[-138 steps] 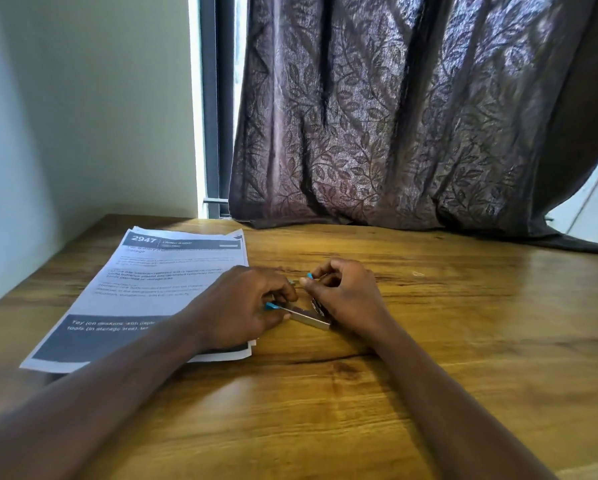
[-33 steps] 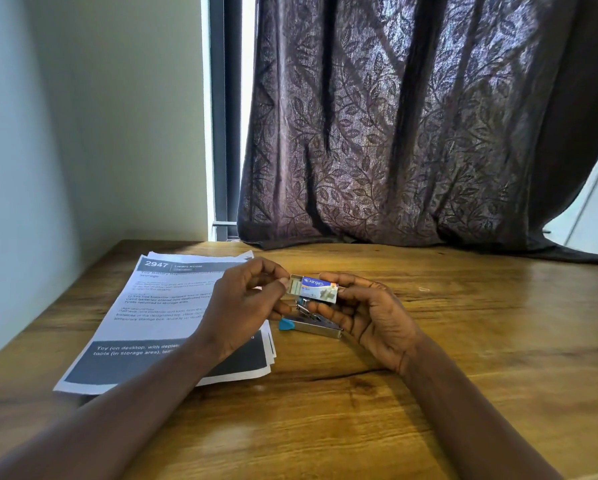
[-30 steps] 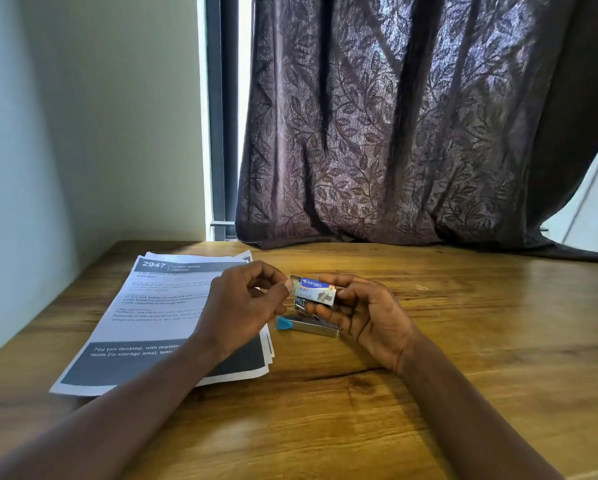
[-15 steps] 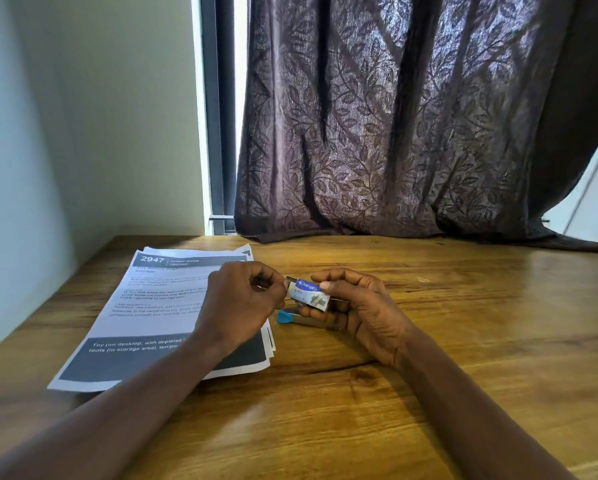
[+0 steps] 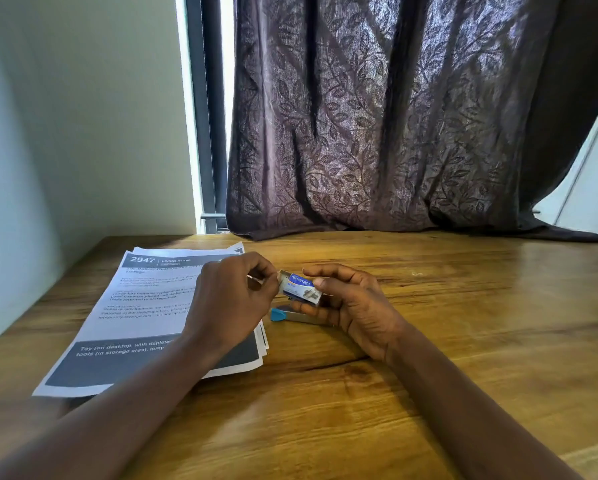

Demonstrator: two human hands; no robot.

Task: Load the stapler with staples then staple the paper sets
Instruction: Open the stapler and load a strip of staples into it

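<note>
Wooden table [image 5: 446, 341]: paper sets [image 5: 145, 306] at left, stapler [image 5: 292, 315] lying beside them. Right hand [image 5: 354, 306]: fingers clamped round staple box [image 5: 299, 289], above stapler. Left hand [image 5: 230, 301]: fingertips pinch silvery staple strip [image 5: 254, 278] at box mouth. Risk: strip may snap or scatter if tugged.

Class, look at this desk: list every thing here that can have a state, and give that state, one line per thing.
staple box: held above the table, left end open.
stapler: lying on the table below the box, partly hidden.
paper stack: flat on the table, sheets slightly fanned.
left hand: pinches at the box's open end.
right hand: holds the box.
curtain: drawn, gap at its left.
</note>
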